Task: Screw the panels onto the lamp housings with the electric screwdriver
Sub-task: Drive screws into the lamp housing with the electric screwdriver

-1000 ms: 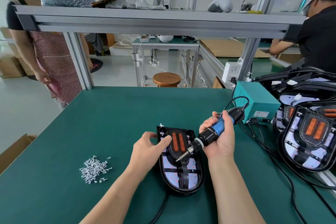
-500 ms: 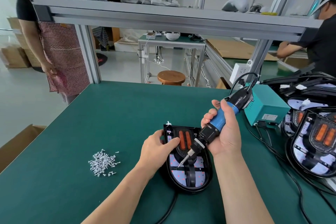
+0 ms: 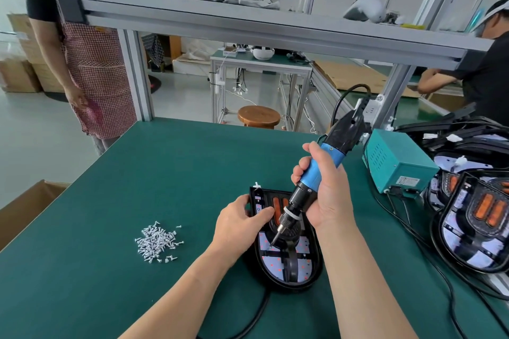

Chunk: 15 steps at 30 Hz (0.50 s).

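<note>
**Blue-handled driver bearing down on the panel's left side**

I am watching the right hand [image 3: 327, 195] wrapping round the blue grip of the electric screwdriver [image 3: 321, 173]. It is tilting the tool so the bit is angling down and left onto the white panel [image 3: 278, 264]. I judge it is seating a screw there, though the screw itself is too small to make out. The left hand [image 3: 237, 224] is gripping the far-left edge of the lamp housing [image 3: 286, 285], thumb lying across the top, presumably keeping it from twisting under the driver. The housing is lying on the green bench mat [image 3: 165, 173], near me, between the two forearms.

Counting now: one screwdriver, one teal power box [image 3: 396, 165] sitting at the right, and one housing being worked, showing two orange strips [image 3: 276, 206]. More housings [image 3: 473, 228] are piling up at the right edge, at least two, with others hidden behind. One loose heap of screws [image 3: 157, 241] is lying left of the housing, within the left hand's easy reach and too many to count. Two people are standing beyond the bench.
</note>
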Each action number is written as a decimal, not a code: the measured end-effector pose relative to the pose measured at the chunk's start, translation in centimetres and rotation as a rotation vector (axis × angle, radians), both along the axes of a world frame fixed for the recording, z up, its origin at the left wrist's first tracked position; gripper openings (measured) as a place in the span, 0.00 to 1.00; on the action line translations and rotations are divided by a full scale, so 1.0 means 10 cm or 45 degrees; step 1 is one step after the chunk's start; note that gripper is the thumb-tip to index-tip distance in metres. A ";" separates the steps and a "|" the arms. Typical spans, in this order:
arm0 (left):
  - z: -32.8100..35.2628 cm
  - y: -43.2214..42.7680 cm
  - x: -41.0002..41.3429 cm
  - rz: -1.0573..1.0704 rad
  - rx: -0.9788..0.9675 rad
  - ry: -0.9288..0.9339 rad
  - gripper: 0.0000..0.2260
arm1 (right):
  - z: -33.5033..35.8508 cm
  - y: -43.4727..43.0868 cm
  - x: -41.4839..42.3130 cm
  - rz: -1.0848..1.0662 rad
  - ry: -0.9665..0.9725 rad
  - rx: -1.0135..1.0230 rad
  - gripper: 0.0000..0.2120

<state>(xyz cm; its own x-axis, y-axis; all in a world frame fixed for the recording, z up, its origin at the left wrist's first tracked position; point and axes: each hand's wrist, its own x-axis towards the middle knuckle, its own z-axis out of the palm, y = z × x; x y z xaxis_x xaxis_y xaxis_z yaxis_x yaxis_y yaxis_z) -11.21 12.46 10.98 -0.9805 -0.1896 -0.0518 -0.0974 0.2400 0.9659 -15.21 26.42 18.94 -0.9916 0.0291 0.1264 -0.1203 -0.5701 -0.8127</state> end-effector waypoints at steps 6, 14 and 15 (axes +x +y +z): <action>-0.04 0.00 -0.03 0.025 -0.059 0.010 0.08 | -0.02 -0.02 0.01 0.009 -0.002 0.019 0.19; -0.03 -0.01 -0.04 0.037 -0.093 0.023 0.09 | 0.10 -0.15 0.16 0.145 0.209 0.192 0.13; -0.04 -0.01 -0.05 0.043 -0.111 0.021 0.08 | 0.11 -0.17 0.20 0.158 0.249 0.222 0.13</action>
